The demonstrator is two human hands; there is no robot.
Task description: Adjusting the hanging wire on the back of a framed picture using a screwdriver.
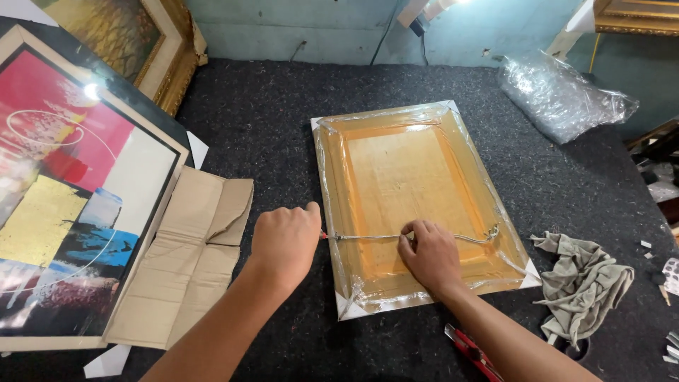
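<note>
A picture frame [407,177] wrapped in clear plastic film lies back-side up on the dark felt table [283,113]. A hanging wire [467,238] runs across its lower part. My left hand [286,240] is closed at the frame's left edge, gripping a small tool with a red tip at the wire's left end. My right hand [428,255] rests on the frame's back and pinches the wire near its middle.
A large abstract painting [64,191] and flattened cardboard [187,262] lie at the left. A gilt frame [166,49] leans at the back left. Bubble wrap [559,95] sits at the back right, a grey rag [583,283] at the right, a red cutter [470,350] near my right forearm.
</note>
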